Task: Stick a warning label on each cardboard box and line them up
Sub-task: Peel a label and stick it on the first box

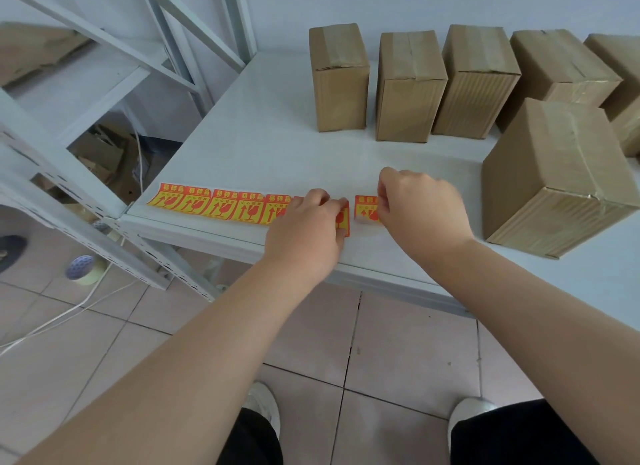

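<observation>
**A:** What fills the view?

**B:** A white tabletop (270,146). A pale metal rack (162,260) stands off its 9 o'clock side, and tiled floor (398,343) runs along the 6 o'clock edge.

**A:** And the boxes?

**B:** Five brown boxes (410,87) stand in a row at the back, from 12 round to 2 o'clock. They are upright, close beside each other, with taped tops. A sixth, the near box (557,177), sits apart at 3 o'clock, closer to the front edge and turned at an angle.

**A:** Where are the hands?

**B:** Both are at the front edge, near 6 o'clock. The left hand (304,236) lies on the right end of the strip (225,205), its grip curled over the last sticker there. The right hand (419,205) is just beside it toward 3 o'clock, its grip pinching the right edge of one loose label (366,206).

**A:** How do the stickers lie?

**B:** The red-and-yellow strip lies flat, running from the left hand out toward 9 o'clock. The label is parted from it by a small gap of bare tabletop.

**A:** Anything smaller?

**B:** A tape roll (85,270) sits on the floor at 8 o'clock.
</observation>
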